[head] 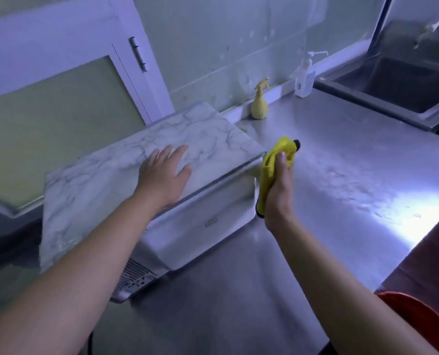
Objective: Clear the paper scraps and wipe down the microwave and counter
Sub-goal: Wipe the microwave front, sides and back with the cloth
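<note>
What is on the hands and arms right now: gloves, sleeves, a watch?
Nothing worn shows. The left hand and right hand are bare: no gloves, no visible rings. Both forearms are uncovered to the frame edge, with no sleeve, watch or band.

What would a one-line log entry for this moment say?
left hand: flat on marble-patterned top of microwave | right hand: grips yellow cloth beside microwave's corner | spray bottle: upright by wall, untouched

Commercial-style kitchen: steel counter [315,175], sink [405,85], microwave [187,221] (soap dispenser [306,75] nearby).
</note>
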Motion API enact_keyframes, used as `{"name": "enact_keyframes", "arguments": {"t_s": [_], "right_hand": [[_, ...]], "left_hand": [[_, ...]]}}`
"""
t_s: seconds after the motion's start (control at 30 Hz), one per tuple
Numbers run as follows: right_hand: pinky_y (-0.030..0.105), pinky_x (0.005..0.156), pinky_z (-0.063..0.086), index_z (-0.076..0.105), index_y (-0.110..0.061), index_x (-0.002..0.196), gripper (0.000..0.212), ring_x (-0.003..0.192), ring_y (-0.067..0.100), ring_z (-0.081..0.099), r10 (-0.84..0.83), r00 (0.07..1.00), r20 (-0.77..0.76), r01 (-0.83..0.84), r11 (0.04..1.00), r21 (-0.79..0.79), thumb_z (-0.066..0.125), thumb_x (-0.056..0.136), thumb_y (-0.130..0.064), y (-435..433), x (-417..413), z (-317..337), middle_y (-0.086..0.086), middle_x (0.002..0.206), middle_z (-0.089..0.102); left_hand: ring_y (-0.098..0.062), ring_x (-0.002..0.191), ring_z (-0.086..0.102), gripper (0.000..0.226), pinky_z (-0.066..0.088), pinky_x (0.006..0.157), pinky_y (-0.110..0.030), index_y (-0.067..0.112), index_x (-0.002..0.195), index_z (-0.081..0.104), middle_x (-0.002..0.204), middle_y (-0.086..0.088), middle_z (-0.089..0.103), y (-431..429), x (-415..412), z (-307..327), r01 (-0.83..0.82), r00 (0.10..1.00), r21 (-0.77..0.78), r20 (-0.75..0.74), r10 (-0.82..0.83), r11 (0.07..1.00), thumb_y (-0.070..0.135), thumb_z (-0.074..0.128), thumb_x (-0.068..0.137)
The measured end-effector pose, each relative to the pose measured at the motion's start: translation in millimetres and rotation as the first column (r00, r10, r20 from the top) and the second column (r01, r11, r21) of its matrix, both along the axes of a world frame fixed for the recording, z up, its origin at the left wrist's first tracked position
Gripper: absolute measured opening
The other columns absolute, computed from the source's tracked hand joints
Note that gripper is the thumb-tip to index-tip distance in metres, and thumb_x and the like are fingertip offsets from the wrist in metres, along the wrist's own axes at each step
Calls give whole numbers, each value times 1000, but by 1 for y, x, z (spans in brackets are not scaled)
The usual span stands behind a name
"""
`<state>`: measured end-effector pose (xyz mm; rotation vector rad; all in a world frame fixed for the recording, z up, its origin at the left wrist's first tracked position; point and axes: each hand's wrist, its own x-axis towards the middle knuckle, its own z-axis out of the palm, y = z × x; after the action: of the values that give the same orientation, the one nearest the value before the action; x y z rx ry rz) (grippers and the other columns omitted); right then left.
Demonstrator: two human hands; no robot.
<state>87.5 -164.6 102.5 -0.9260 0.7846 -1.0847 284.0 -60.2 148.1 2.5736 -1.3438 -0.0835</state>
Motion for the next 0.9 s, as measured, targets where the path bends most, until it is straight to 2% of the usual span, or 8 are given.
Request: {"name": "enact_keyframes", "arguments": {"t_s": [0.1, 0.13, 0.27, 0.53, 0.67, 0.77, 0.83, 0.9], "right_hand": [[35, 122, 11, 17, -38, 157, 80, 153, 14, 11, -131, 857, -499, -52, 940, -336, 38, 86, -70, 8, 45, -25, -2, 167, 13], [37, 121, 12, 15, -38, 158, 82, 154, 17, 8, -214, 806, -552, -23, 921, -390, 38, 85, -70, 10, 51, -34, 0, 168, 8], [51, 121, 24, 27, -18, 155, 73, 153, 25, 19, -393, 837, -381, 119, 810, -574, 47, 93, -51, 8, 54, -80, 12, 163, 26], [61, 114, 31, 51, -3, 142, 60, 146, 32, 36, -417, 896, -151, 288, 806, -518, 51, 97, -43, 11, 60, -127, 20, 152, 43], [55, 110, 38, 55, -1, 136, 70, 131, 33, 52, -381, 909, -168, 359, 921, -149, 45, 92, -54, 18, 62, -153, 15, 135, 61], [32, 109, 41, 63, -31, 121, 42, 112, 2, 61, -358, 916, -180, 389, 904, 178, 43, 92, -53, 23, 61, -167, -27, 113, 68], [37, 113, 39, 60, -46, 116, 26, 100, -21, 57, -331, 934, -132, 357, 867, 348, 46, 95, -52, 24, 62, -173, -46, 100, 62], [45, 109, 46, 65, -53, 112, 46, 104, -11, 62, -273, 961, -37, 245, 788, 565, 55, 77, -81, 27, 59, -168, -38, 105, 67]], "left_hand": [[-23, 151, 9, 53, 5, 120, -45, 51, 149, 20, 165, 6, 13, -10, 20, -18, -57, 998, 152, 36, 52, 987, 62, 26, 97], [-22, 151, 9, 55, 5, 119, -46, 54, 148, 18, 165, 7, 12, -9, 23, -24, -57, 998, 144, 40, 51, 988, 65, 22, 94], [-22, 150, 13, 64, 7, 118, -48, 55, 147, 15, 164, 7, 16, -10, 25, -34, -47, 993, 82, 109, 38, 995, 68, 12, 84], [-21, 149, 14, 59, 8, 118, -48, 58, 145, 15, 163, 7, 18, -9, 20, -34, -53, 991, 55, 124, 46, 997, 64, 16, 86], [-21, 149, 14, 58, 8, 118, -48, 58, 145, 15, 164, 7, 18, -10, 17, -32, -63, 992, 53, 114, 56, 997, 64, 17, 87], [-20, 149, 12, 59, 6, 119, -47, 58, 145, 18, 164, 8, 17, -11, 16, -30, -71, 994, 62, 88, 65, 996, 64, 18, 87], [-20, 150, 12, 58, 5, 119, -47, 57, 145, 21, 164, 8, 17, -11, 15, -30, -76, 994, 61, 85, 71, 995, 62, 21, 88], [-19, 150, 11, 57, 5, 119, -46, 56, 145, 22, 164, 8, 18, -11, 16, -29, -77, 994, 63, 88, 72, 995, 61, 22, 88]]}}
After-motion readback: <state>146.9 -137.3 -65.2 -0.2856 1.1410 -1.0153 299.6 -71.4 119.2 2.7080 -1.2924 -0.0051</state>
